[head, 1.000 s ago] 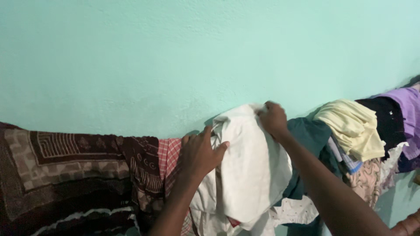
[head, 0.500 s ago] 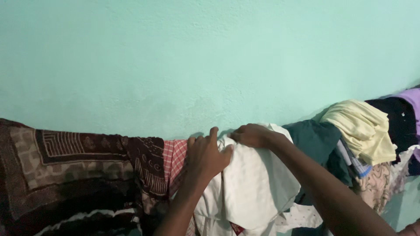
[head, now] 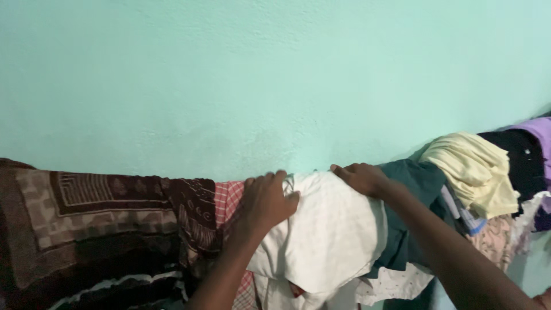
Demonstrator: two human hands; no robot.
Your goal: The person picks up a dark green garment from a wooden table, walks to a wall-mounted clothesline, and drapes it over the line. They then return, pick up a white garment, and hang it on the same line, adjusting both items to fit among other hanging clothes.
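Note:
A white cloth (head: 327, 235) hangs over a line of clothes in front of a mint-green wall. My left hand (head: 267, 201) lies flat on the cloth's upper left part, fingers spread, next to a red checked cloth (head: 228, 198). At the cloth's top right edge rests my right hand (head: 361, 178), palm down, beside a dark green garment (head: 416, 186). Neither hand closes around the fabric.
A brown patterned blanket (head: 86, 224) covers the left of the line. To the right hang a pale yellow cloth (head: 476, 169), a black garment (head: 516, 155), a purple one (head: 542, 132) and floral fabric (head: 493, 238). The mint-green wall (head: 258, 74) rises behind.
My right hand has slid left and down along the top of the white cloth. The left hand has shifted slightly up onto the cloth, and the view has dropped a little.

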